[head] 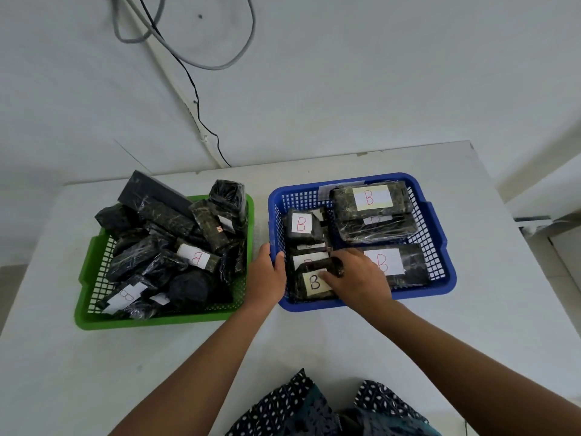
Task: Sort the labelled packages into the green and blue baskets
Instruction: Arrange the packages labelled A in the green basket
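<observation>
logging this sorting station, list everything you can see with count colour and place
green basket: one, green, left on the table, heaped.
blue basket: one, blue, right on the table.
packages in green basket: a heap, exact count unclear, black wrap, some white labels.
packages in blue basket: at least six, black wrap, white or yellowish B labels.
table: one, white.
cables: two, grey and black, on the wall behind.
left hand: grips the blue basket's left rim.
right hand: holds a small package inside the blue basket.
</observation>
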### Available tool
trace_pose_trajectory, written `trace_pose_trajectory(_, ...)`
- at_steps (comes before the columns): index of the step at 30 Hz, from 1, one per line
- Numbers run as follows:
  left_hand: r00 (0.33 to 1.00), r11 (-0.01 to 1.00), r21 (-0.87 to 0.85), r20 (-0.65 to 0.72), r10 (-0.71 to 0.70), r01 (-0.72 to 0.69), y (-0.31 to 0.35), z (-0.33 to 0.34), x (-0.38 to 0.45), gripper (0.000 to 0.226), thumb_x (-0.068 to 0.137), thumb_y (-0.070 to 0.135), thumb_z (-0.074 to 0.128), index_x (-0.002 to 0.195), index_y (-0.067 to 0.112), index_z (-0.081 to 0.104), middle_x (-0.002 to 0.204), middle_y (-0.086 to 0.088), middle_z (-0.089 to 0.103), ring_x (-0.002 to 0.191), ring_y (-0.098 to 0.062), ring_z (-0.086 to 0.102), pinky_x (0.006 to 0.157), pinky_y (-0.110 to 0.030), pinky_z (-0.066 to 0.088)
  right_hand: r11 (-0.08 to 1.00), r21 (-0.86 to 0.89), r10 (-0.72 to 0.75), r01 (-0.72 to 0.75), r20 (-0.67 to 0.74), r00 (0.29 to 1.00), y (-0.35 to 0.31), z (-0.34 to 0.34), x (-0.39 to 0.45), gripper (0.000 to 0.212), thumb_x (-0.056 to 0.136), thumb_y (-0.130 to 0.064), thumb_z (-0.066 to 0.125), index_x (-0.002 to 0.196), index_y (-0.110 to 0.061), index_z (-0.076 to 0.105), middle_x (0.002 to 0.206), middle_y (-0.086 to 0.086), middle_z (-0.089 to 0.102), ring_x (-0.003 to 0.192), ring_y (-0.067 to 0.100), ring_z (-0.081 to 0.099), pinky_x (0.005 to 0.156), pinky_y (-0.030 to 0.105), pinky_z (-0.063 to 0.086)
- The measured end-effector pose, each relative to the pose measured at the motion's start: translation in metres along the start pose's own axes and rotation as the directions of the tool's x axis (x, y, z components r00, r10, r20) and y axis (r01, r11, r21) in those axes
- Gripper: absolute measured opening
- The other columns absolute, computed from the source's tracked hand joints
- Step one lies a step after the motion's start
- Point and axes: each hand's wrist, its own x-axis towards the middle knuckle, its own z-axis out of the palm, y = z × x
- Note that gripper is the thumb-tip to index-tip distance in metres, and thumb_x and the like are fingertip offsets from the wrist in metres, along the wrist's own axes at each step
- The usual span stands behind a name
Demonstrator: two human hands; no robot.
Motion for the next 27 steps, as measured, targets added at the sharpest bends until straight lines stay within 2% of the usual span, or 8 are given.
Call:
trace_pose_trajectory(5, 0.998, 0.999, -0.048, 0.059, -0.015, 0.018, -0.001, -0.009, 0.004, 0.017, 0.103, 0.026, 0.049, 0.109, 0.014, 0.06, 0.101, -0.002, 0.067, 0.086, -0.016, 0.061, 0.063, -0.023, 0.044, 0.999, -0.047, -0.018, 0.015, -0.053, 0.998, -0.008, 0.007, -0.005, 0.05, 0.091, -0.056, 0.061, 0.131, -0.028, 0.056, 0.132, -0.002, 0.061, 0.113, 0.023, 0.061, 0.084, 0.039, 0.053)
trace_pose_trajectory(9, 0.992, 1.0, -0.013, 0.124, 0.01, -0.009, -0.003, -0.032, 0.001, 0.039, 0.099, 0.034, 0.055, 0.134, 0.017, 0.06, 0.126, 0.001, 0.066, 0.103, -0.007, 0.063, 0.085, -0.024, 0.049, 0.983, -0.155, -0.125, 0.101, -0.153, 0.98, -0.016, 0.001, -0.007, 0.059, 0.094, -0.057, 0.053, 0.144, -0.026, 0.047, 0.152, 0.0, 0.046, 0.135, 0.025, 0.047, 0.1, 0.047, 0.048)
trace_pose_trajectory(12, 0.988, 0.988, 0.023, 0.018, 0.153, -0.154, -0.012, -0.068, -0.008, 0.044, 0.097, 0.038, 0.057, 0.138, 0.022, 0.058, 0.126, 0.005, 0.066, 0.102, -0.001, 0.061, 0.088, -0.021, 0.049, 0.953, -0.173, -0.283, 0.249, -0.219, 0.934, -0.042, -0.001, -0.004, 0.052, 0.095, -0.05, 0.057, 0.138, -0.021, 0.054, 0.145, 0.004, 0.053, 0.132, 0.026, 0.051, 0.1, 0.049, 0.049)
trace_pose_trajectory(14, 0.949, 0.952, 0.066, -0.082, 0.303, -0.299, -0.029, -0.1, -0.014, 0.037, 0.097, 0.03, 0.059, 0.131, 0.018, 0.064, 0.123, 0.002, 0.069, 0.104, -0.005, 0.065, 0.089, -0.026, 0.055, 0.926, -0.178, -0.37, 0.334, -0.239, 0.898, -0.071, 0.003, 0.0, 0.05, 0.094, -0.047, 0.06, 0.135, -0.018, 0.058, 0.14, 0.006, 0.058, 0.128, 0.026, 0.054, 0.097, 0.048, 0.051)
trace_pose_trajectory(16, 0.905, 0.917, 0.189, -0.185, 0.384, -0.351, -0.05, -0.133, -0.016, 0.031, 0.096, 0.023, 0.061, 0.125, 0.014, 0.068, 0.124, 0.001, 0.068, 0.111, -0.011, 0.064, 0.096, -0.029, 0.053, 0.897, -0.161, -0.44, 0.412, -0.228, 0.869, -0.101, 0.013, 0.004, 0.049, 0.095, -0.045, 0.06, 0.135, -0.017, 0.06, 0.139, 0.006, 0.059, 0.126, 0.026, 0.054, 0.097, 0.047, 0.05)
trace_pose_trajectory(20, 0.849, 0.869, 0.418, -0.326, 0.415, -0.264, -0.099, -0.194, -0.017, 0.029, 0.092, 0.015, 0.067, 0.12, 0.008, 0.07, 0.128, -0.005, 0.065, 0.119, -0.022, 0.059, 0.102, -0.038, 0.049, 0.854, -0.09, -0.52, 0.513, -0.191, 0.832, -0.162, 0.039, 0.01, 0.046, 0.092, -0.042, 0.063, 0.133, -0.019, 0.062, 0.136, 0.002, 0.061, 0.125, 0.025, 0.056, 0.095, 0.045, 0.051)
trace_pose_trajectory(24, 0.878, 0.859, 0.498, -0.353, 0.323, -0.116, -0.147, -0.237, -0.016, 0.035, 0.091, 0.016, 0.068, 0.125, 0.01, 0.066, 0.135, -0.008, 0.06, 0.126, -0.03, 0.054, 0.097, -0.048, 0.048, 0.817, -0.039, -0.574, 0.575, -0.131, 0.808, -0.218, 0.068, 0.018, 0.041, 0.094, -0.041, 0.061, 0.129, -0.02, 0.065, 0.132, 0.0, 0.064, 0.121, 0.023, 0.058, 0.091, 0.043, 0.053)
trace_pose_trajectory(27, 0.9, 0.874, 0.482, -0.354, 0.254, -0.056, -0.173, -0.255, -0.009, 0.04, 0.092, 0.016, 0.067, 0.13, 0.005, 0.062, 0.138, -0.013, 0.057, 0.129, -0.033, 0.051, 0.097, -0.052, 0.049, 0.837, 0.017, -0.544, 0.547, -0.087, 0.835, -0.252, 0.088, 0.028, 0.042, 0.097, -0.043, 0.056, 0.131, -0.019, 0.063, 0.133, -0.001, 0.063, 0.122, 0.022, 0.057, 0.094, 0.041, 0.052)
